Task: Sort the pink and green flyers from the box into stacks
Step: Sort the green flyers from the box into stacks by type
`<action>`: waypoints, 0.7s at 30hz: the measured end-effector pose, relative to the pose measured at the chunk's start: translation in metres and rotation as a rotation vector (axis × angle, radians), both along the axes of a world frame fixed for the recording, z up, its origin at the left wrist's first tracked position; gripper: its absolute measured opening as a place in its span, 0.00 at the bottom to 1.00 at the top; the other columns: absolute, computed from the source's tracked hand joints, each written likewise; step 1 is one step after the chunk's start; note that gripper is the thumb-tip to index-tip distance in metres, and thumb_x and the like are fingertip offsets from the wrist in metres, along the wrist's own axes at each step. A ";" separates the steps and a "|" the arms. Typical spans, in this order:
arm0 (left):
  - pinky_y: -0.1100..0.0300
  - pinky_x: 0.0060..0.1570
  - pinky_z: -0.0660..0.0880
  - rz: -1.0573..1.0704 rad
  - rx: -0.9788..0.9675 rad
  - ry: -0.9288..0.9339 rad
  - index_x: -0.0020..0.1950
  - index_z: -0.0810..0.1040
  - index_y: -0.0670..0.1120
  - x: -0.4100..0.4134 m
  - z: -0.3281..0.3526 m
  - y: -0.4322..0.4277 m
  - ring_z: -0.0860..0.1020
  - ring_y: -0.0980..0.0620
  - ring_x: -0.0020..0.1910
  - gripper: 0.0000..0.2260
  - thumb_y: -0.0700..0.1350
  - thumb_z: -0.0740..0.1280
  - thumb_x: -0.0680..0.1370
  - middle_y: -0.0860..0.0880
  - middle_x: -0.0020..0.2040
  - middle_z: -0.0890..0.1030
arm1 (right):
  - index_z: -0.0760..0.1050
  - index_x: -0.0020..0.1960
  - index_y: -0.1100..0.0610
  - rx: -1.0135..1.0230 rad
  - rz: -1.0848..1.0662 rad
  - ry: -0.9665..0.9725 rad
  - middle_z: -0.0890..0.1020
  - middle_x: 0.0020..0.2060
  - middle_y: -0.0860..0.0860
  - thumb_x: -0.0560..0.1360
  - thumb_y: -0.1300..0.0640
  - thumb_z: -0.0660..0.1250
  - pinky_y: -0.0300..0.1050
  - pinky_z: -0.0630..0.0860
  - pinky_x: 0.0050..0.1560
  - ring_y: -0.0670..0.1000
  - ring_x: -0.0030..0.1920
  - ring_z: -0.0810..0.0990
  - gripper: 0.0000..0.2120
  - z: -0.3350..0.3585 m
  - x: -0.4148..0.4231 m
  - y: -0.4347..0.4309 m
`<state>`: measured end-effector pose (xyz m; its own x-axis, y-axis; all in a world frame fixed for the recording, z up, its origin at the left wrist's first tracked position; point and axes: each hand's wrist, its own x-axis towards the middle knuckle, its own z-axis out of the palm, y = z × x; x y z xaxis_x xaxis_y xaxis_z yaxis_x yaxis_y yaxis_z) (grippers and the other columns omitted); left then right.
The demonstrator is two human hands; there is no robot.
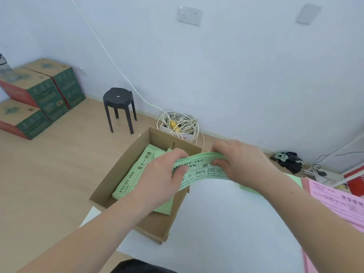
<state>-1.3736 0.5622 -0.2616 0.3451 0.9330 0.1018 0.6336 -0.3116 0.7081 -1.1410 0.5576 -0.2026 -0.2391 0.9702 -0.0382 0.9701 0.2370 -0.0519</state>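
One green flyer bundle [199, 172] between left grip [163, 175] and right grip [237, 160]

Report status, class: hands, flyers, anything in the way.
Left hand and right hand both gripping a green flyer bundle over the box edge. More green flyers inside; pink stack on table right. Nothing blocking.

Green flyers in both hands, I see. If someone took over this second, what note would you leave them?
The left hand grips the left end of the green flyer bundle; the right hand grips its right end.
More green flyers lie inside the cardboard box.
The pink stack sits on the white table, far right, with green sheets beside it.
Done: stacks begun.
Left: set this bundle down, then empty the box.
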 end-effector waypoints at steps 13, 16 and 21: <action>0.55 0.51 0.72 -0.346 -0.045 0.170 0.58 0.73 0.56 0.132 -0.088 -0.084 0.73 0.55 0.52 0.04 0.52 0.63 0.83 0.61 0.48 0.75 | 0.81 0.47 0.47 0.168 -0.309 0.186 0.79 0.38 0.44 0.69 0.49 0.80 0.49 0.76 0.42 0.54 0.41 0.81 0.11 -0.130 0.133 -0.159; 0.55 0.50 0.72 -0.341 -0.075 0.229 0.58 0.73 0.55 0.135 -0.098 -0.088 0.73 0.55 0.51 0.05 0.54 0.63 0.83 0.61 0.44 0.72 | 0.83 0.50 0.45 0.136 -0.402 0.223 0.81 0.43 0.43 0.67 0.42 0.81 0.58 0.74 0.65 0.52 0.52 0.80 0.16 -0.154 0.135 -0.174; 0.55 0.47 0.73 -0.357 -0.026 0.333 0.56 0.72 0.58 0.129 -0.101 -0.085 0.71 0.57 0.51 0.09 0.59 0.65 0.80 0.61 0.46 0.73 | 0.81 0.56 0.42 0.084 -0.727 0.468 0.75 0.65 0.46 0.69 0.50 0.81 0.58 0.65 0.72 0.54 0.71 0.68 0.18 -0.161 0.153 -0.196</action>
